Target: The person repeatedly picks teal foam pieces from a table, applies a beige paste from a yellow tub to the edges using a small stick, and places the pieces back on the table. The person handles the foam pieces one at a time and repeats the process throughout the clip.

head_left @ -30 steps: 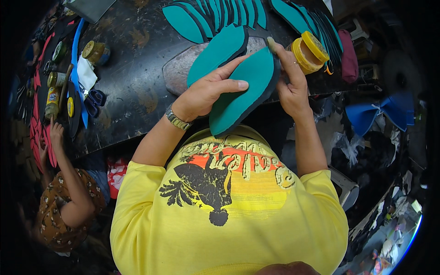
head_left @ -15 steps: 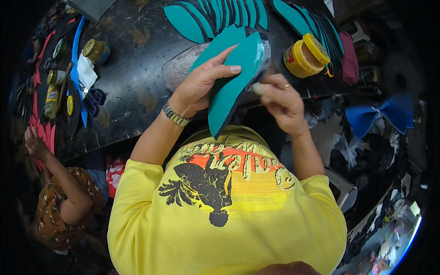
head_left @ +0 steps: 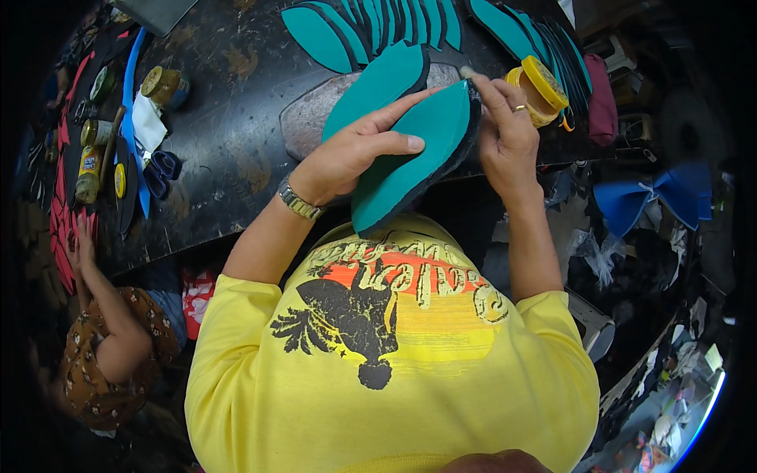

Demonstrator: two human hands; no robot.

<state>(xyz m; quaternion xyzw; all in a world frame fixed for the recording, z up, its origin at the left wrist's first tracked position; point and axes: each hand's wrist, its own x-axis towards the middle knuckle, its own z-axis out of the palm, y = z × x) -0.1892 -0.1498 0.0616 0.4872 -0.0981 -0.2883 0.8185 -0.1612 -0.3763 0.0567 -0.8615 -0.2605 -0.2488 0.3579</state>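
My left hand (head_left: 359,150), with a metal watch at the wrist, grips a teal leaf-shaped piece (head_left: 418,150) with a dark underside and edge. Its thumb lies on top; the fingers run partly underneath. A second teal leaf-shaped piece (head_left: 378,83) lies behind it over a grey stone slab (head_left: 303,118); whether the left hand also holds it I cannot tell. At the upper tip of the front piece is my right hand (head_left: 509,134), fingers bent together and one pale, coated-looking fingertip reaching past the edge. Anything pinched there is too small to make out.
An open yellow jar (head_left: 542,94) of tan paste stands right of my right hand. Teal pieces fan out at the back (head_left: 323,39) and back right (head_left: 528,47). Glass jars (head_left: 162,87), a blue strip (head_left: 130,102) and red pieces lie left. Another person's arm (head_left: 110,292) is at lower left.
My right hand has moved up along the edge to the tip of the teal piece, now partly covering the yellow jar. The front piece has tilted and shifted slightly. The other person's hand moved.
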